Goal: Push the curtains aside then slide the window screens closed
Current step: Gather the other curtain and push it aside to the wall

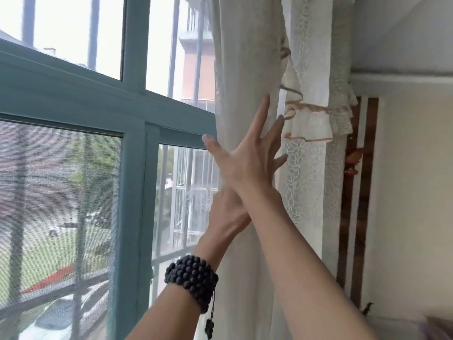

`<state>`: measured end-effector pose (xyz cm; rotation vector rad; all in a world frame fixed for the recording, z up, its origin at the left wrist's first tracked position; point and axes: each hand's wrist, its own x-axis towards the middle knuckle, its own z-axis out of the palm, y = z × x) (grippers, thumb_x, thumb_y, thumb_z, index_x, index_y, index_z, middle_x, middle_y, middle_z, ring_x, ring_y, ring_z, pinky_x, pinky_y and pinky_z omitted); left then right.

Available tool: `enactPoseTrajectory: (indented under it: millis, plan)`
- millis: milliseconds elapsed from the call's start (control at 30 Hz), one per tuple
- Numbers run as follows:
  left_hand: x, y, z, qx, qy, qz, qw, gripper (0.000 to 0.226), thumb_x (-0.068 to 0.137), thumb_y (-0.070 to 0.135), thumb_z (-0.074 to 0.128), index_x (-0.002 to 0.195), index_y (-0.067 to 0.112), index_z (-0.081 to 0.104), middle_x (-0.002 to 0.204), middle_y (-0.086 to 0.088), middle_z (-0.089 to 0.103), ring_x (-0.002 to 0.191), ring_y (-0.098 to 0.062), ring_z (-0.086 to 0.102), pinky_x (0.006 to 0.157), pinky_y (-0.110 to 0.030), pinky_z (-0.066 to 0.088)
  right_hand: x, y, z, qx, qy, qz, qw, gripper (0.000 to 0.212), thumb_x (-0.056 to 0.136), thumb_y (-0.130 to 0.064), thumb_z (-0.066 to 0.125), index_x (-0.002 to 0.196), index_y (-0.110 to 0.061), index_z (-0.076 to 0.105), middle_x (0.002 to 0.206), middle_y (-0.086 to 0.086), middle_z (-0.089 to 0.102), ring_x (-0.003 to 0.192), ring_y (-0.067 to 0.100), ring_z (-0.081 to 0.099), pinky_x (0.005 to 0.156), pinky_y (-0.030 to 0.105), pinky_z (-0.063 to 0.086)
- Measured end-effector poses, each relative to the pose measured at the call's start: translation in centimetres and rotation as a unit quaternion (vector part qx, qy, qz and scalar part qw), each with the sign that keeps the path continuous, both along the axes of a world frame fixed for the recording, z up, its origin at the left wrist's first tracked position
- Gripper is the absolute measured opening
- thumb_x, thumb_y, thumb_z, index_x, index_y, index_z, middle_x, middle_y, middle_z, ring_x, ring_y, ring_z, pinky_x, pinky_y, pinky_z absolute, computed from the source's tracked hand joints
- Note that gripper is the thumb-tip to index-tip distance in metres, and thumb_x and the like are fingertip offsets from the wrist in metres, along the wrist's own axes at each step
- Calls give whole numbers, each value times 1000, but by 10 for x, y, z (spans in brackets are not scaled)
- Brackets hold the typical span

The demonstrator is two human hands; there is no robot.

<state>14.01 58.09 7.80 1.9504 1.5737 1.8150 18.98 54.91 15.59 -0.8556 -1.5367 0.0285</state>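
At the window, the left hand (226, 212), a beaded bracelet (192, 278) on its wrist, presses into the curtain (245, 69); its fingers are hidden, so its grip cannot be told. Crossing above it, the right hand (250, 158) lies flat and spread on the bunched curtain. A screen (58, 192) covers the left pane, beyond the frame (132, 192).

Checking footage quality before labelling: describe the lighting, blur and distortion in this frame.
Head view: sky behind the upper panes is blown out white; the window frame bows from wide-angle distortion; the right hand on the curtain is fairly sharp, while the left hand and the right-side wall look slightly soft.
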Motion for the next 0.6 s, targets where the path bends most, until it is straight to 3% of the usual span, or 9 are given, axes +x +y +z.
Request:
enactPoseTrajectory:
  millis: [100,167,267,333,400,433,500,600]
  plan:
    - [7,22,-1,11,-16,0,1000,73,73,62,77,122,10,62,120,-8,69,99,-20,69,61,-9,43,2,22,17,7,15,-1,1000,127,79,-65,77,158,-42,-20,172,19,-10,159,42,9,121,73,12]
    - [11,35,-1,9,-31,7,999,88,71,66,78,137,13,54,133,-4,64,107,-19,67,78,-27,56,1,38,26,5,22,-4,1000,129,77,-61,80,159,-44,-18,172,18,-7,156,43,18,118,71,25]
    - [12,53,-1,3,-84,10,996,113,67,62,84,154,13,31,142,-5,57,118,-26,64,94,-43,56,-1,61,33,-8,26,-28,999,130,77,-54,84,160,-43,-16,171,19,-3,146,45,36,113,62,39]
    - [13,70,0,3,-122,-9,992,114,69,57,85,154,12,25,134,-6,63,110,-19,68,85,-34,57,-3,79,35,-11,34,-39,999,128,80,-48,84,159,-43,-16,168,21,10,132,45,53,106,54,45]
    - [13,91,2,2,-144,-32,989,112,72,53,85,155,13,21,109,5,68,87,7,67,62,-11,50,-4,98,39,3,36,-52,998,122,85,-42,80,159,-43,-17,150,21,42,113,42,65,95,46,50]
    - [11,99,4,8,-155,-38,987,116,72,52,85,157,14,17,95,14,63,74,15,63,53,-5,45,-3,108,41,8,33,-59,998,118,88,-40,77,160,-42,-17,137,19,55,106,41,68,90,44,52]
    - [4,117,6,8,-173,-57,983,131,68,53,88,162,17,4,87,20,58,67,10,60,47,-5,42,-1,128,41,-1,25,-67,997,112,93,-39,73,161,-38,-16,125,18,68,103,40,71,90,44,56]
    - [-6,147,6,0,-168,-57,984,141,64,54,91,163,18,-2,82,18,59,70,3,58,49,-9,44,1,158,40,-42,34,-50,997,108,95,-38,71,162,-35,-13,135,22,64,112,44,68,96,53,56]
